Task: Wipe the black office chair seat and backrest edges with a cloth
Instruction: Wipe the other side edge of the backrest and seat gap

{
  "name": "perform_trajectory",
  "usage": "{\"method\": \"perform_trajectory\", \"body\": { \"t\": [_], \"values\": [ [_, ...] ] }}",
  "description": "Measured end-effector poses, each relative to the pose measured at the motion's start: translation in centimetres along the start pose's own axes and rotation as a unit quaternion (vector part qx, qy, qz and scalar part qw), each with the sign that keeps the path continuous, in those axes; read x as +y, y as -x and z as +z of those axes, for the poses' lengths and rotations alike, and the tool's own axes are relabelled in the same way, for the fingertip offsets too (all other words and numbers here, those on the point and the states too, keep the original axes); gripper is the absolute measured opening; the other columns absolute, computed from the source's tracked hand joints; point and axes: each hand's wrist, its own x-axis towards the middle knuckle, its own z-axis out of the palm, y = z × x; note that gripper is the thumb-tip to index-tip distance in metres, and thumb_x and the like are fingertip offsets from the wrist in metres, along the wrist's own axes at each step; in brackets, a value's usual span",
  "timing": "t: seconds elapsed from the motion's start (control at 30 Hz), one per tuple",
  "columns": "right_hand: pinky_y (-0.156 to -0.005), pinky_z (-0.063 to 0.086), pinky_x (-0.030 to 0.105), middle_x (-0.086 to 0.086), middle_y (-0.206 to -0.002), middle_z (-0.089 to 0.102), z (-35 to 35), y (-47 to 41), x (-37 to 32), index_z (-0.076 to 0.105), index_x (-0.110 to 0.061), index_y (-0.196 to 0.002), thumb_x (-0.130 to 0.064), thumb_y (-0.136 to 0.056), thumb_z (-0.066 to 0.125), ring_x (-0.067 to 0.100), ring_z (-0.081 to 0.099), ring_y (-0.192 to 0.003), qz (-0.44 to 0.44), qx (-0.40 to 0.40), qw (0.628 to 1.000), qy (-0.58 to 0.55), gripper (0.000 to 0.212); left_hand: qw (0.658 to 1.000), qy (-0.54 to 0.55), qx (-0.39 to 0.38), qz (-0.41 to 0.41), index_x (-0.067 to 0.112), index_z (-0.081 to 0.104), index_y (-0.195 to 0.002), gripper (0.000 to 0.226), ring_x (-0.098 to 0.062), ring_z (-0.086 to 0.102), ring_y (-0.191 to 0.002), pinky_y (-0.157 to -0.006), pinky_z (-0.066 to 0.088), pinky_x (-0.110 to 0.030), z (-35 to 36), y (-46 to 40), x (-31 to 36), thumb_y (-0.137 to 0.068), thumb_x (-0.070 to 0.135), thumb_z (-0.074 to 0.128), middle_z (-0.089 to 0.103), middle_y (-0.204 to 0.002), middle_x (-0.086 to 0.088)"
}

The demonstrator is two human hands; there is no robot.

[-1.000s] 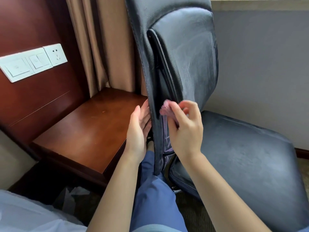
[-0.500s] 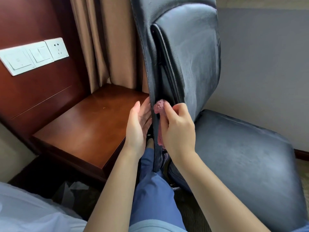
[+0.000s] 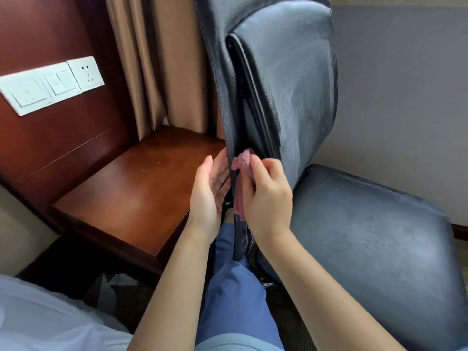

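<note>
The black office chair stands in front of me, its backrest point(image 3: 286, 79) seen edge-on and its seat point(image 3: 367, 224) to the right. My right hand point(image 3: 268, 196) grips a pink cloth point(image 3: 242, 162) and presses it against the lower side edge of the backrest. Part of the cloth hangs down behind my fingers. My left hand point(image 3: 209, 193) lies flat with straight fingers against the rear face of the backrest, just left of that edge, bracing it.
A dark wooden side table point(image 3: 141, 188) stands at the left, against a wood panel with white switches and a socket point(image 3: 53, 83). Beige curtains point(image 3: 157, 59) hang behind. My blue-trousered leg point(image 3: 235, 295) is below the hands. A grey wall is at the right.
My right hand with the cloth has shifted left along the backrest's lower edge, closer to the outer seam. My left hand has stayed against the back.
</note>
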Motion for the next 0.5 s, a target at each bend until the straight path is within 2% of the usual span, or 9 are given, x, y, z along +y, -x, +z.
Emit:
{"method": "perform_trajectory", "body": {
  "t": [0.17, 0.3, 0.37, 0.43, 0.5],
  "values": [
    [-0.046, 0.051, 0.035, 0.009, -0.077, 0.059, 0.5, 3.8, 1.6, 0.069, -0.003, -0.100, -0.024, -0.090, 0.043, 0.028, 0.055, -0.059, 0.036, -0.061, 0.997, 0.027, 0.035, 1.000, -0.011, 0.004, 0.003, 0.020, 0.051, -0.135, 0.049, -0.011, 0.056, -0.121, -0.108, 0.038, -0.033, -0.2, 0.0, -0.1, -0.102, 0.037, 0.019, 0.062, -0.130, 0.000],
    [-0.052, 0.050, 0.029, 0.007, -0.082, 0.062, -0.8, 0.7, -0.7, 0.070, -0.006, -0.105, -0.022, -0.088, 0.047, 0.024, 0.059, -0.064, 0.031, -0.007, 0.999, -0.031, 0.033, 1.000, -0.004, 0.001, -0.002, 0.021, 0.054, -0.132, 0.048, -0.009, 0.058, -0.117, -0.102, 0.041, -0.029, 0.0, -0.1, 0.0, -0.102, 0.037, 0.020, 0.064, -0.126, 0.002],
    [-0.053, 0.048, 0.027, 0.008, -0.085, 0.063, -1.0, -1.7, -2.0, 0.070, -0.007, -0.107, -0.020, -0.088, 0.052, 0.023, 0.060, -0.066, 0.017, 0.020, 0.999, -0.042, 0.029, 1.000, 0.005, 0.002, -0.018, 0.021, 0.055, -0.132, 0.048, -0.009, 0.060, -0.114, -0.097, 0.045, -0.032, -0.2, -0.1, 0.2, -0.102, 0.039, 0.021, 0.065, -0.124, 0.003],
    [-0.051, 0.049, 0.028, 0.008, -0.084, 0.061, -0.6, -2.6, -2.3, 0.069, -0.006, -0.106, -0.017, -0.087, 0.056, 0.023, 0.059, -0.065, 0.005, 0.013, 0.999, -0.040, 0.026, 0.999, 0.000, 0.000, -0.032, 0.022, 0.055, -0.132, 0.050, -0.014, 0.058, -0.118, -0.103, 0.040, -0.044, -0.4, 0.0, 0.5, -0.101, 0.042, 0.020, 0.065, -0.124, 0.002],
    [-0.049, 0.049, 0.029, 0.008, -0.083, 0.060, -0.1, -1.2, -1.3, 0.069, -0.004, -0.104, -0.017, -0.088, 0.053, 0.023, 0.059, -0.065, -0.010, 0.000, 1.000, -0.017, 0.027, 1.000, -0.011, -0.009, -0.028, 0.019, 0.053, -0.135, 0.053, -0.019, 0.055, -0.123, -0.110, 0.032, -0.046, -0.6, -0.1, 0.6, -0.102, 0.042, 0.018, 0.063, -0.127, 0.000]
  ]
}}
